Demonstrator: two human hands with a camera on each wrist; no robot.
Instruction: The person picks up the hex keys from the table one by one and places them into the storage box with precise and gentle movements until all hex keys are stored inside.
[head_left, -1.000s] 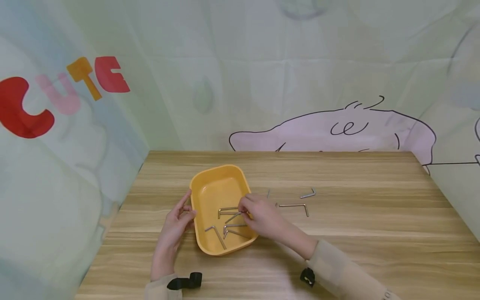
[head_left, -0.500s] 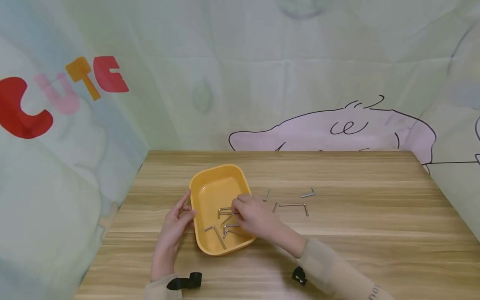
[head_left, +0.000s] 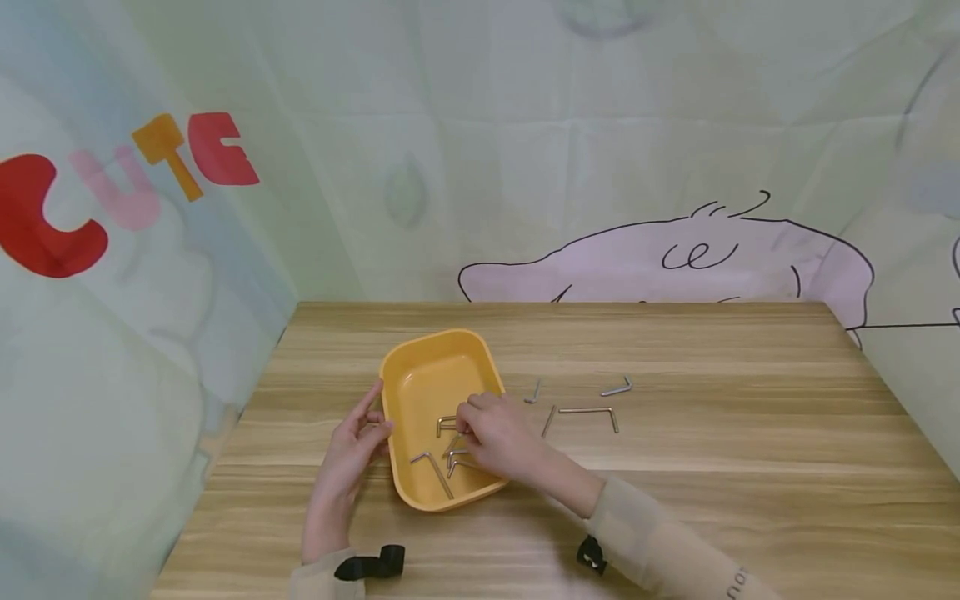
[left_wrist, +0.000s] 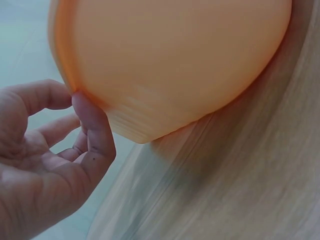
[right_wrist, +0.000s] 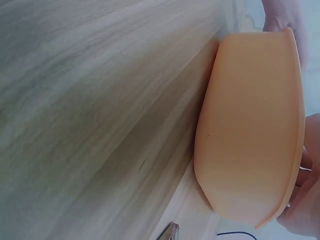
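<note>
- While a thin metal rod (head_left: 453, 445) juts from the right hand (head_left: 497, 435), that hand's grip is clamped on its upper part; the rod slants over the floor of the yellow tray (head_left: 442, 383), and whether its lower tip touches cannot be told.
- Beside it, in the tray's near half, lie several L-shaped hex keys (head_left: 439, 476), some partly hidden by the right hand.
- At the tray's left side, the left hand (head_left: 354, 450) holds the rim, its grip together on the edge, thumb and index finger against it.
- Under the tray spreads the wood-grained surface (head_left: 712, 483); the tray stands left of its middle.
- Just right of the tray rest a small silver key (head_left: 535, 392) and a slim brassy piece (head_left: 549, 422).
- Farther right lie a long bent key (head_left: 587, 410) and, beyond it, a short grey key (head_left: 617, 390).
- Beige sleeves (head_left: 652, 533) cover the forearms, a black strap (head_left: 369, 567) at the left wrist.
- Behind everything hangs a pale backdrop (head_left: 525, 167), lettered "CUTE" at left.
</note>
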